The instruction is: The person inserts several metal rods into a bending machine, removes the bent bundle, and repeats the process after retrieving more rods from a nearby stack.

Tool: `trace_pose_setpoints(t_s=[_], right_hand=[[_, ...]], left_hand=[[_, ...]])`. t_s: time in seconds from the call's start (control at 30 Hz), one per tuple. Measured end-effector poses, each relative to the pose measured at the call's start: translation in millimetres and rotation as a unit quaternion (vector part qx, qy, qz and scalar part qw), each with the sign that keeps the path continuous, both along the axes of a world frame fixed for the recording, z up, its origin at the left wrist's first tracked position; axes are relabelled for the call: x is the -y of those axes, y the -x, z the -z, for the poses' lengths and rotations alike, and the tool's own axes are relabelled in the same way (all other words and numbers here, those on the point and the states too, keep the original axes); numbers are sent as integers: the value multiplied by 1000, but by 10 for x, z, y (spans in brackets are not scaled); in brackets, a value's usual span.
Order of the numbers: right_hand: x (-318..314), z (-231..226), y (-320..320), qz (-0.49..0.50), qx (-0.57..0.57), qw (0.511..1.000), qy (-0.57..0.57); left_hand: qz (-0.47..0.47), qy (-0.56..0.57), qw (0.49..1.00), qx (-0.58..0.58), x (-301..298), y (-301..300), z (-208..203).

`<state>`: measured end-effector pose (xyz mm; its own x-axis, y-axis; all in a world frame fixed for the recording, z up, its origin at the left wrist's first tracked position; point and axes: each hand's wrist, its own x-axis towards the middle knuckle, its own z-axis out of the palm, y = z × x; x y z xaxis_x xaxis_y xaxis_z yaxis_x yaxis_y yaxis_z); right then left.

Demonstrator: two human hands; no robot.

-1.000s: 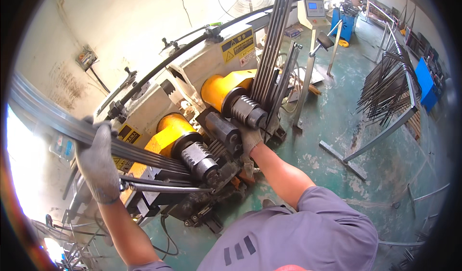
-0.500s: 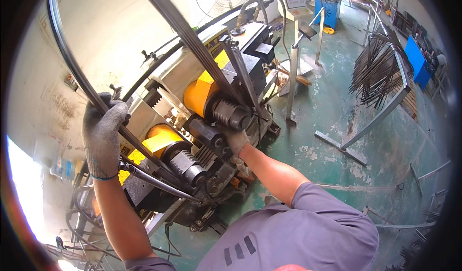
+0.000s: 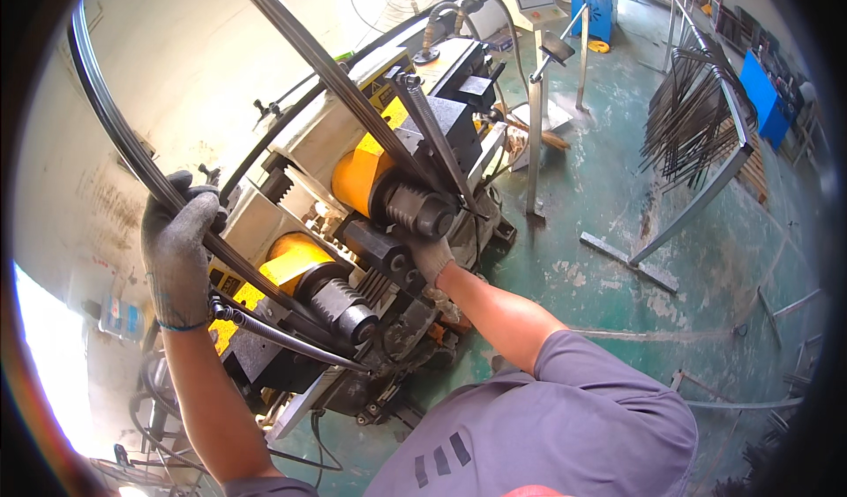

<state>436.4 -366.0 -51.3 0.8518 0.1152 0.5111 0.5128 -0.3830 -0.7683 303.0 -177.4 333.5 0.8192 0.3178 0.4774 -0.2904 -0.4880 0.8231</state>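
Observation:
My left hand (image 3: 181,254), in a grey work glove, is closed around a bundle of long dark metal rods (image 3: 119,135). The bundle runs from the upper left down toward the machine's nearer yellow drum (image 3: 289,259) and ribbed black cylinder (image 3: 340,307). A second rod bundle (image 3: 322,64) slants down to the farther yellow drum (image 3: 355,184) and its ribbed cylinder (image 3: 418,211). My right hand (image 3: 428,254), also gloved, reaches in beside a dark block (image 3: 375,245) below that farther cylinder. Its fingers are hidden behind the machine parts.
A control box (image 3: 532,1) with a small screen stands on a post beyond the machine. To the right, a metal rack (image 3: 688,219) carries many bent dark rods (image 3: 688,117). A coil spring (image 3: 282,334) and hoses lie near my left forearm.
The view has shifted slightly, and my left hand with the rods sits a little farther left and lower. My right hand stays at the same spot on the machine.

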Motion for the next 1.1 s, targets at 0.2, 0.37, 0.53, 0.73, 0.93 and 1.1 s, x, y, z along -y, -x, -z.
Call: trace_pose_setpoints(t_s=[0.2,0.37,0.53,0.73,0.93,1.1], right_hand=[[-9,-348,165,-77,-215,945,-236],[-20,-201,70,-63,-198,956,-207],[-53,-181,57,-71,-208,940,-261],[-14,-283,117,-78,-241,930,-265],[-50,-158,41,-49,-178,953,-241],[-48,-185,152,-87,-221,943,-233]], left_hand=[[10,3,1000,11,-108,32,74],[22,-10,1000,13,-129,0,92],[16,-19,999,20,-93,31,87],[9,-18,1000,22,-71,42,94],[-26,-8,999,21,-54,95,83],[-18,34,999,-29,-274,248,91]])
